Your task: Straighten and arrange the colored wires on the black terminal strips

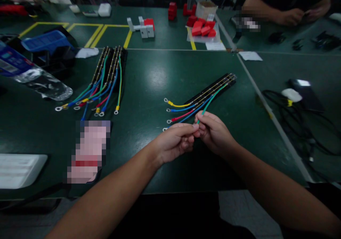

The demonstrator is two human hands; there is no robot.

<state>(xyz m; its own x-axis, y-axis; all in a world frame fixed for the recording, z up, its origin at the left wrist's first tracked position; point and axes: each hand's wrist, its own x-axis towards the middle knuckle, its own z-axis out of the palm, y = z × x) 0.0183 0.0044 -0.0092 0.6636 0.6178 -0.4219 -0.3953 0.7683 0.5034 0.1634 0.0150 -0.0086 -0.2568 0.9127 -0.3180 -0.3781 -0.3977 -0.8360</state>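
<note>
A green wire [212, 98] runs from a long black strip with metal bars [213, 86] down to my hands. My right hand [214, 130] pinches this wire between thumb and fingers. Close beside it, my left hand [177, 141] is closed at the wire's lower end, where the tip is hidden by the fingers. From the same strip, a yellow wire [181, 105], blue wires [183, 109] and a red wire [181, 117] fan out to the left, each ending in a ring terminal. One blue wire passes partly behind my hands.
Several similar wired strips [113, 66] lie to the left. A plastic bottle [37, 75], blue tray [48, 41] and blurred phone-like object [90, 150] are also left. Red blocks [203, 28] sit at the back. Black cables [301, 125] lie right; another person's hands [293, 17] are beyond.
</note>
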